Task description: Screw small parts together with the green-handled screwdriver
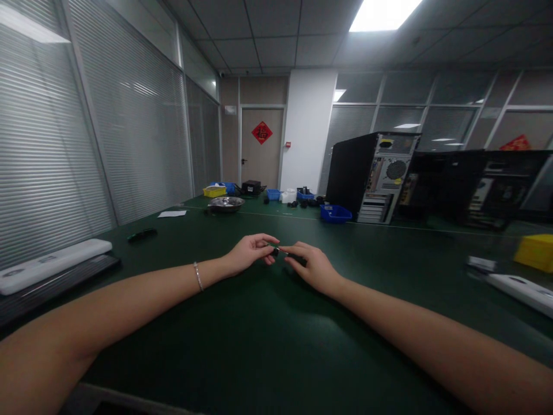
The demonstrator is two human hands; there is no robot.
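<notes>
Left hand (250,253) pinches a small black part (275,252) between thumb and fingers, just above the green table (276,346). Right hand (315,268) has thumb and index fingertips at the part's side; can't tell if they grip. Step looks like fine two-handed handling; next move probably calls for a steady left pinch, careful right fingertips.

The left hand (248,253) pinches a small black part (275,252) just beside the right hand (317,267).
</notes>
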